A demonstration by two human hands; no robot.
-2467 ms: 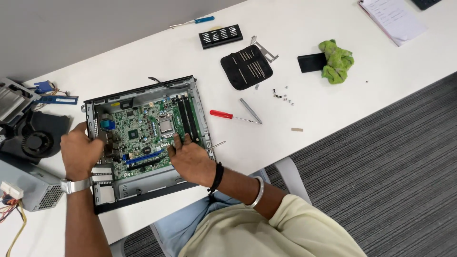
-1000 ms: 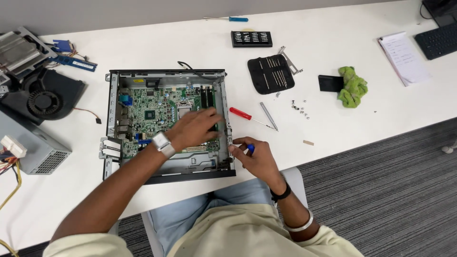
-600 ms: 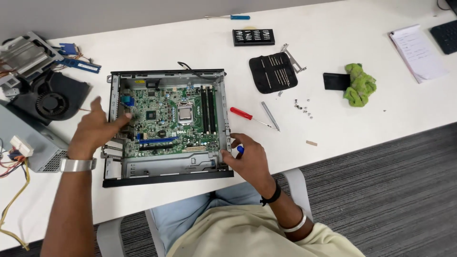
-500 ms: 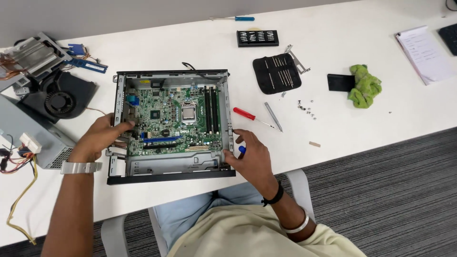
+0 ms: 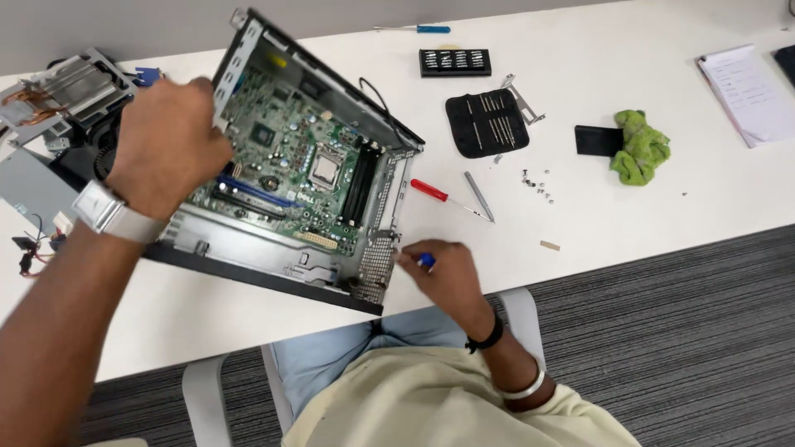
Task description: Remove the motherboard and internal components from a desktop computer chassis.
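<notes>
An open desktop computer case (image 5: 273, 265) with a green motherboard (image 5: 290, 165) inside is tilted up on the white table (image 5: 629, 232), its left side raised. My left hand (image 5: 166, 145), with a silver watch on the wrist, grips the raised left wall of the case. My right hand (image 5: 439, 273) rests at the case's lower right corner and holds a small blue-handled screwdriver (image 5: 425, 260) against the perforated side panel.
A red-handled screwdriver (image 5: 443, 197) and a grey tool (image 5: 479, 196) lie right of the case. Behind them are a black bit pouch (image 5: 487, 122), a bit holder (image 5: 454, 61), loose screws (image 5: 537, 184), a green cloth (image 5: 639, 147) and papers (image 5: 749, 91). Removed parts (image 5: 58, 99) sit at the left.
The case lay flat before; now my left hand has lifted its left side so it tilts. My right hand stays at the lower right corner with the blue screwdriver.
</notes>
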